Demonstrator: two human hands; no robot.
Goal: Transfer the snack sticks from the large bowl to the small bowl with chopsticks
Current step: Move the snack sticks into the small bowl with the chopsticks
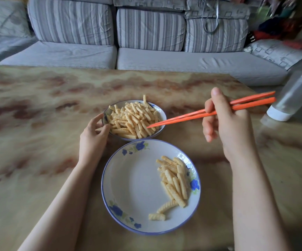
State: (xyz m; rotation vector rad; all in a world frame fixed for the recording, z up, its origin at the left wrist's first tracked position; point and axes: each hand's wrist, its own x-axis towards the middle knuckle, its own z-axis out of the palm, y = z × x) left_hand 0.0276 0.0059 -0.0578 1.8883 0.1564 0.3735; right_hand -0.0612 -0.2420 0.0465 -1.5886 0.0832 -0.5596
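The small bowl [162, 113] sits mid-table, heaped with crinkled yellow snack sticks [132, 118]. Right in front of it lies the large white bowl [128, 178] with a blue rim and blue flowers; several snack sticks [173, 180] lie along its right side. My left hand [93, 136] grips the small bowl's left rim between thumb and fingers. My right hand [226, 124] holds a pair of orange chopsticks [188, 116]. Their tips are together above the right part of the small bowl's pile, with no stick visible between them.
The table [38, 124] has a marbled tan and brown top. A clear plastic bottle [294, 96] with a white cap lies tilted at its right edge. A grey striped sofa [146, 42] stands behind the table's far edge.
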